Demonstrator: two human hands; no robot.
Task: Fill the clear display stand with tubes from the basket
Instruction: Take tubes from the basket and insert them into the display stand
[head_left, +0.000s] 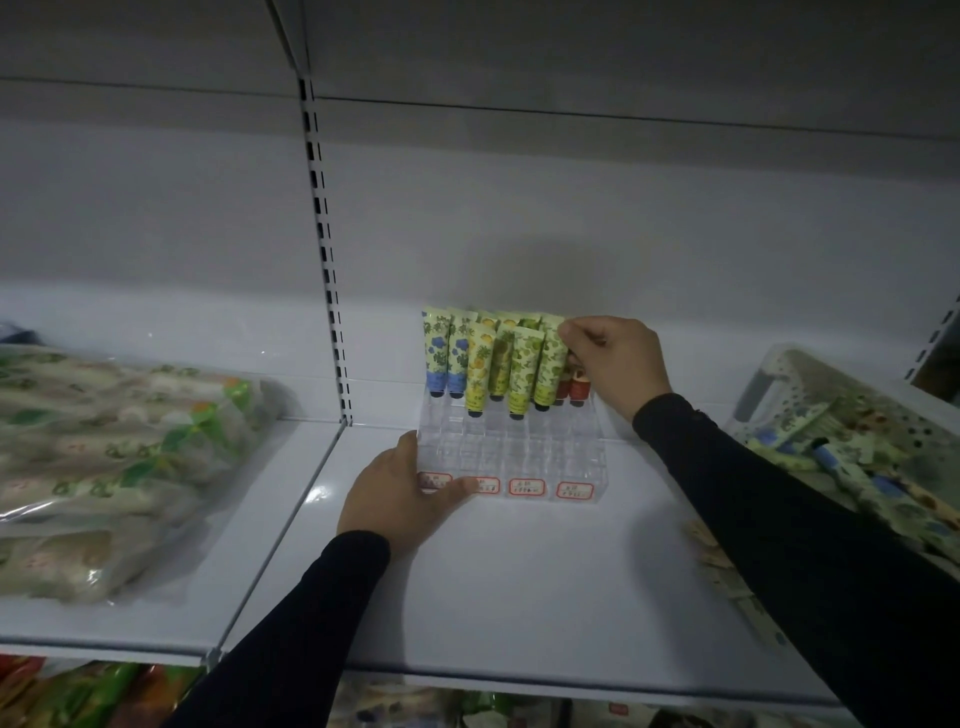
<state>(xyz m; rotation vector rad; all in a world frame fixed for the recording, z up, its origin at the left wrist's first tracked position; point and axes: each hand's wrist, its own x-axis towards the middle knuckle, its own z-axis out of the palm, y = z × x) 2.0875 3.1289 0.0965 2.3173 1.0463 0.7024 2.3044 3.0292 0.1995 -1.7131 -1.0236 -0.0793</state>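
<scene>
Clear acrylic display stand (511, 457) sits at centre frame on the white shelf (519, 571); my left hand (400, 499) grips its lower-left corner, bracing it. My right hand (615, 364) pinches the top of a green tube (549, 364) in the back rows. I judge the tube should go in straight, cap down, until seated. At right, the basket (779, 384) holds more tubes; bagged goods (104, 467) lie at left under dim light.
</scene>
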